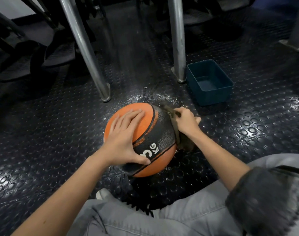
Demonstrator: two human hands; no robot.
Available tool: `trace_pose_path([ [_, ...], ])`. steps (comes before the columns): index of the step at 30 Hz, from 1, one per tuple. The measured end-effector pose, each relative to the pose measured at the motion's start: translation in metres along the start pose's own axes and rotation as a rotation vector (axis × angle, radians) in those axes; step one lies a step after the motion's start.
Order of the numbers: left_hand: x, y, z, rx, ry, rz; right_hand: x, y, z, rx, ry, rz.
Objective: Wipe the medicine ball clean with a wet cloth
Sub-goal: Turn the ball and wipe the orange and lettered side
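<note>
An orange and black medicine ball (pixel 155 133) marked "KG" sits on the studded rubber floor in the middle of the head view. My left hand (pixel 123 137) lies flat over its orange left side, fingers straight and thumb against the black band. My right hand (pixel 186 121) presses a dark brown cloth (pixel 176 132) against the ball's right side, fingers curled round the cloth. The cloth drapes down the ball's right edge to the floor. Pale dusty smears show on the black band.
A dark teal plastic tub (pixel 210 82) stands on the floor behind the ball to the right. Two chrome legs (pixel 87 53) (pixel 177 41) of gym equipment rise behind the ball. White specks lie on the floor around it. My knees in grey trousers (pixel 162 220) are in front.
</note>
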State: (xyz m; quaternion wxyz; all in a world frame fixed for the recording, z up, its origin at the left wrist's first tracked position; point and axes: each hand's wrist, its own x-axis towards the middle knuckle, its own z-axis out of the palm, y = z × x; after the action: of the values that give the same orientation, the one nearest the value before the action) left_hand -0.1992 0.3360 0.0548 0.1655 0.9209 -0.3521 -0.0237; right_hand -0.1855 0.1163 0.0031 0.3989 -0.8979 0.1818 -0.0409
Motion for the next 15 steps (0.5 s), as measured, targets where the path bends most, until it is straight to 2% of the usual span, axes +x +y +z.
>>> trace_pose_path([
  [2,-0.005,-0.004,0.0,-0.005,0.01,-0.012,-0.007,-0.004,0.002,0.061,0.023,0.01],
  [4,-0.008,-0.006,-0.001,-0.019,0.01,-0.026,-0.018,-0.016,0.0,0.094,0.062,-0.075],
  [6,-0.009,-0.006,-0.003,-0.042,0.009,-0.05,-0.033,-0.032,-0.002,0.081,0.101,-0.238],
  [9,-0.002,-0.005,-0.005,-0.042,0.005,-0.059,-0.06,-0.046,0.006,-0.102,0.238,-0.577],
  [10,0.001,-0.005,-0.005,-0.046,0.002,-0.053,-0.061,-0.044,0.007,-0.139,0.272,-0.631],
  [12,0.007,-0.003,-0.006,-0.05,-0.013,-0.041,-0.048,-0.037,0.002,-0.112,0.26,-0.557],
  [15,0.012,0.0,-0.006,-0.026,-0.023,-0.024,-0.013,-0.015,-0.004,0.082,0.115,-0.163],
])
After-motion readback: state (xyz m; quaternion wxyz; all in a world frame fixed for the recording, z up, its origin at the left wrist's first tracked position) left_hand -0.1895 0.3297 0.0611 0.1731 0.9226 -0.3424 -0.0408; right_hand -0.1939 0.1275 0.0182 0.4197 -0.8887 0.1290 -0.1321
